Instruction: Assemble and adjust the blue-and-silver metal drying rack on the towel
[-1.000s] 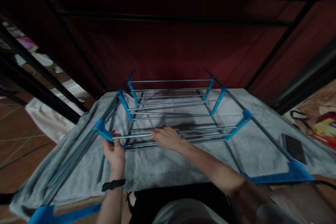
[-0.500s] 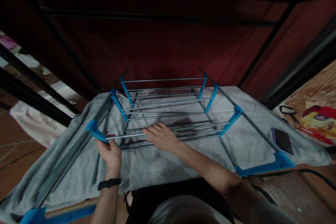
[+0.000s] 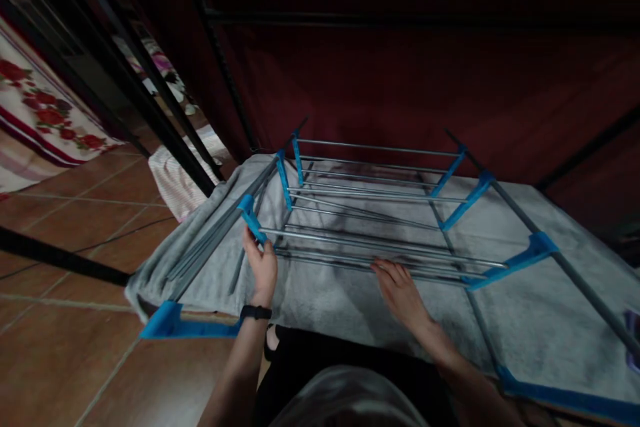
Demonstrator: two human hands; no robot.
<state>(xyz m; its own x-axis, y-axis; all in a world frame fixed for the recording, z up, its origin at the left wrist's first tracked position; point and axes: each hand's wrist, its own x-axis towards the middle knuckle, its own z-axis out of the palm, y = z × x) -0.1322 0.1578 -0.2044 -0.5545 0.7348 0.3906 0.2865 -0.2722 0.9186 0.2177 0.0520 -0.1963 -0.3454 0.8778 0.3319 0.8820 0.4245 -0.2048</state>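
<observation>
Head view: metal rack [image 3: 380, 213] with blue connectors lying flat on grey towel [image 3: 525, 293] on tiled floor [image 3: 75, 213]. Left hand [image 3: 263, 265], grip closed around blue connector [image 3: 250, 217] at near-left corner. Right hand [image 3: 403, 293] open, fingertips touching nearest rod [image 3: 350, 240].

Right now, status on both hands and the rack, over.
Left hand closed on the blue connector at the near-left corner. Right hand open, fingertips at the nearest rods. Rack stands on grey cloth; nothing blocking.
</observation>
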